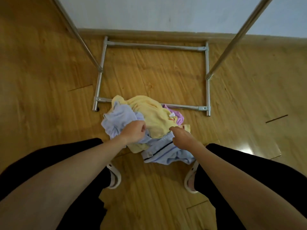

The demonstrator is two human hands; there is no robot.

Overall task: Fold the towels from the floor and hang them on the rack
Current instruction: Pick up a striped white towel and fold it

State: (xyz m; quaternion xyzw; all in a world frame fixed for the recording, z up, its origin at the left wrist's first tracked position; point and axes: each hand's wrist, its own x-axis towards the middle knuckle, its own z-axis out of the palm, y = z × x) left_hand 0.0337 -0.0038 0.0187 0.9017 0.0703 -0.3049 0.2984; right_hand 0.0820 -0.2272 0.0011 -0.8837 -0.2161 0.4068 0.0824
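A heap of towels lies on the wooden floor at the front bar of the metal rack [156, 45]. A yellow towel [154, 113] is on top, a pale blue towel [116, 120] is bunched at its left, and a purple towel [180, 117] peeks out at the right. A pale blue piece with dark stripes [162, 151] spreads nearest to me. My left hand [133, 131] grips the bunched blue towel. My right hand [181, 136] reaches down onto the striped blue piece beside the yellow towel, its fingers pointing into the heap.
The rack's two uprights [229, 45] rise at left and right toward me. Its base frame sits against the white wall's skirting. My legs in black and white sandals [114, 176] stand just behind the heap. Bare wooden floor lies on both sides.
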